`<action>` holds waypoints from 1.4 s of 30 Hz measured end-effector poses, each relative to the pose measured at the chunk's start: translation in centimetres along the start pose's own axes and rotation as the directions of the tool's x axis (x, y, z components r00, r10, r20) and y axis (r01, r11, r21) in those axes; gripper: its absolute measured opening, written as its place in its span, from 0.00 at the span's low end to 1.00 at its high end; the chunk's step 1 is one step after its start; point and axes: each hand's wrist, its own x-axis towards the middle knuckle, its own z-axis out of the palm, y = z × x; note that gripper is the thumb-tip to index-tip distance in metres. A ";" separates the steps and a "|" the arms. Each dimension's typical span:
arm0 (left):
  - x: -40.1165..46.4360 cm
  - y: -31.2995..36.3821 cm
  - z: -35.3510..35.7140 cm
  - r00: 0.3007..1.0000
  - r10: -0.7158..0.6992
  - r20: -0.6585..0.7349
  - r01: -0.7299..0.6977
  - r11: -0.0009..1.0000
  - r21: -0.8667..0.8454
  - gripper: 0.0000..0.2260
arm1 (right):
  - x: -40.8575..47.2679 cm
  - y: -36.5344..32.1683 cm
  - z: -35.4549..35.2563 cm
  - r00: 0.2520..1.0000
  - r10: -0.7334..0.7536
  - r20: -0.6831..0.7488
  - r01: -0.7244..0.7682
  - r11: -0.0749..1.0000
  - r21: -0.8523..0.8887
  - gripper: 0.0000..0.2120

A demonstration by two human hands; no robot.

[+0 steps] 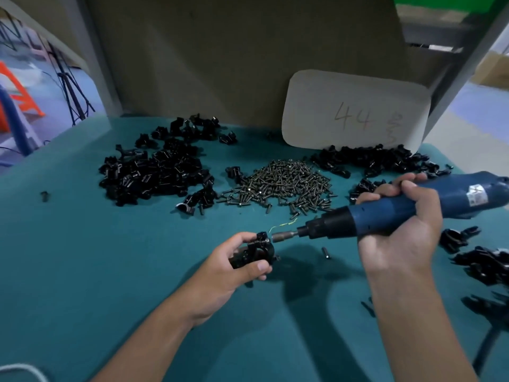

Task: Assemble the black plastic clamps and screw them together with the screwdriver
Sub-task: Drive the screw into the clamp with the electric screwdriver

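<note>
**Hands driving a screw into a black clamp**

Gripping a small black plastic clamp (254, 250) between curled fingers and thumb, the left hand (234, 267) is holding it just above the teal-covered desk (82, 257), near the middle. The right hand (402, 232) is wrapping its fingers around a blue and black electric screwdriver (385, 210), which is lying almost level and pointing left. Its metal bit (285, 235) is touching the clamp's upper right side. Toward the far edge, a heap of small dark metal screws (281, 183) is sitting between two piles of loose black plastic clamp parts (157, 172), one left and one right. More black pieces (484, 266) are lying by the right edge. A pale card marked "44" (355, 111) is leaning at the far right corner.
</note>
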 end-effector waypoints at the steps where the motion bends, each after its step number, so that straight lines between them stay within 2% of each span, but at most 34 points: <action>1: 0.0 0.0 0.1 1.000 -0.004 0.009 0.004 1.000 0.000 0.21 | -0.1 0.1 0.0 1.000 -0.006 0.010 0.007 1.000 -0.008 0.10; 5: -0.2 0.0 0.1 0.999 0.003 0.037 -0.002 1.000 -0.025 0.17 | -0.6 0.4 -0.1 0.999 -0.025 0.022 0.025 1.000 -0.012 0.11; 13: -0.2 -0.4 0.1 0.995 -0.039 0.091 0.053 0.987 -0.149 0.16 | -1.6 0.7 -0.9 0.997 -0.074 -0.014 0.074 0.997 -0.013 0.11; 16: -0.2 -0.3 0.2 0.990 -0.041 0.137 0.076 0.962 -0.261 0.14 | -1.8 0.7 -0.9 0.997 -0.078 -0.007 0.078 0.997 -0.004 0.11; 23: -0.3 -0.3 -0.1 0.984 -0.101 0.147 0.122 0.982 -0.142 0.16 | -1.5 0.3 -0.8 0.990 -0.044 0.132 0.050 0.998 -0.040 0.12; 27: -0.3 -0.2 -0.2 0.979 -0.092 0.184 0.117 0.985 -0.128 0.16 | -1.3 0.2 -0.7 0.987 -0.023 0.161 0.028 0.999 -0.027 0.12; 32: -0.4 -0.5 -0.1 0.980 -0.089 0.179 0.106 0.990 -0.088 0.15 | -1.4 0.3 -0.9 0.994 -0.040 0.098 0.039 0.999 0.011 0.12; 35: -0.5 -0.4 -0.4 0.981 -0.079 0.178 0.091 0.994 -0.060 0.17 | -1.5 0.5 -1.3 0.999 -0.033 0.023 0.033 0.999 0.007 0.11; 38: -0.5 -0.4 -0.3 0.982 -0.095 0.162 0.097 0.995 -0.006 0.19 | -1.5 0.5 -1.5 0.999 -0.035 0.011 0.035 0.999 -0.009 0.11; 42: -0.5 -0.2 0.0 0.984 -0.093 0.150 0.095 0.995 -0.005 0.14 | -1.3 0.5 -1.5 0.999 -0.034 0.017 0.034 0.999 -0.013 0.11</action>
